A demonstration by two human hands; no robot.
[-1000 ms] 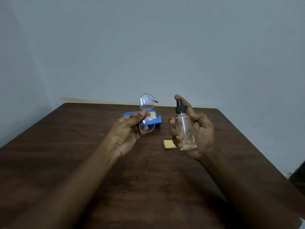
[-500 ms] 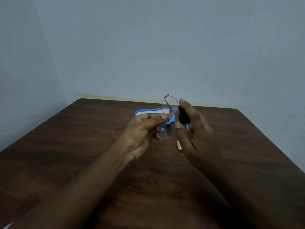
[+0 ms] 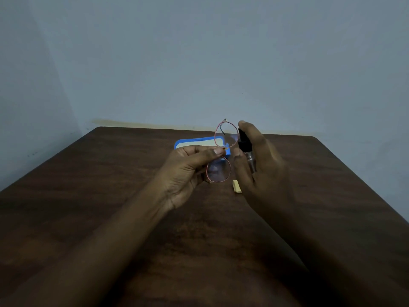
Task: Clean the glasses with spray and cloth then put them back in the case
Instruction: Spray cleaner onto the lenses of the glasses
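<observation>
My left hand [image 3: 190,171] pinches the pink-rimmed glasses [image 3: 222,151] at the bridge, holding them upright so one lens stands above the other. My right hand [image 3: 260,165] grips the clear spray bottle with a black pump head [image 3: 244,144], forefinger on top, its nozzle close to the upper lens. Behind the glasses lies the open blue case [image 3: 194,141] with a pale lining. A folded yellow cloth [image 3: 236,186] rests on the table, mostly hidden by my right hand.
The dark brown wooden table [image 3: 110,196] stands against a pale grey wall. Its far edge runs just behind the case and its right edge slants down at the right.
My right hand has brought the spray bottle left, from well apart to right beside the upper lens, and turned its back to me. The view has shifted, putting both hands further right.
</observation>
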